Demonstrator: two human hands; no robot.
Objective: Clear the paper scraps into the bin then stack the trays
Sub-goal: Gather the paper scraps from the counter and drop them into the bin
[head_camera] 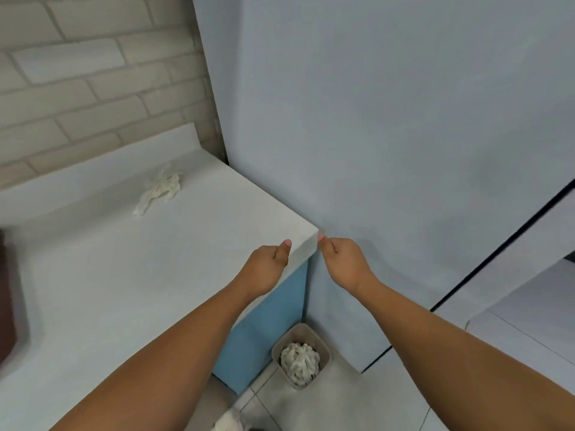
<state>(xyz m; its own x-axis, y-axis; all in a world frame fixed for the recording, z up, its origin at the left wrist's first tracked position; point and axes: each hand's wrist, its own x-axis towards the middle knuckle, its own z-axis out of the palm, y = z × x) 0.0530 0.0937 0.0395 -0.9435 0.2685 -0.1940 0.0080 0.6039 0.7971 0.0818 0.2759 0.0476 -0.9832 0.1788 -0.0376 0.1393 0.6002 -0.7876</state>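
Note:
A crumpled white paper scrap (158,189) lies on the pale countertop (109,275) near the back wall. On the floor below the counter's corner stands a small beige bin (323,343) with crumpled paper (299,362) inside. My left hand (267,269) hovers at the counter's front right corner, fingers curled under, thumb forward, holding nothing that I can see. My right hand (342,259) is just right of that corner, also curled with nothing visible in it. No tray is clearly in view.
A dark brown object (7,293) shows at the left edge on the counter. A blue cabinet front (267,331) runs below the counter. A tall grey-blue panel (404,150) rises right of the counter. More white paper (228,421) lies on the tiled floor at the bottom.

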